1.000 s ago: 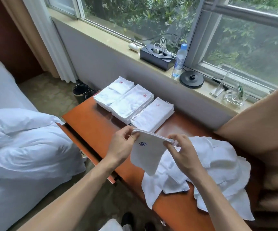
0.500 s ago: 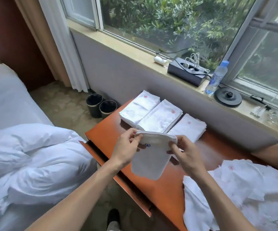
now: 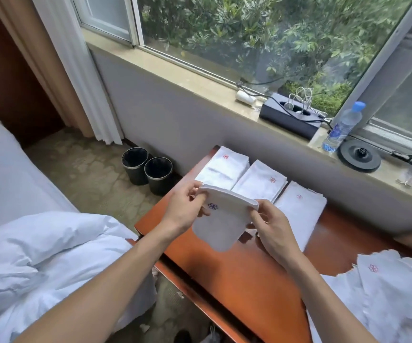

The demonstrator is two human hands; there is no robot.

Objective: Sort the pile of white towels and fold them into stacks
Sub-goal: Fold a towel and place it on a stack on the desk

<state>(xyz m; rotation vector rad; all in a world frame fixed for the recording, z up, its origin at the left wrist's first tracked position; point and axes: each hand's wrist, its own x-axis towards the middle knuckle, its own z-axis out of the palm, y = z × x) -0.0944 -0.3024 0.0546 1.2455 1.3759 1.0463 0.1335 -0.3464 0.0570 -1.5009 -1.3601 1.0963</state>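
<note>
Step in hand: folding. Left hand (image 3: 185,209) and right hand (image 3: 271,226) each pinch a top corner of the folded towel (image 3: 224,225), held above the table (image 3: 237,276), near the three stacks (image 3: 259,181). Its emblem appears blue, theirs red. Next: probably start a separate stack on bare wood, clear of the left edge. The unsorted pile (image 3: 385,288) lies right.

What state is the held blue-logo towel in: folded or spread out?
Folded. The blue-logo towel hangs doubled, its layered top edge pinched at either end by the left hand and right hand.
</note>
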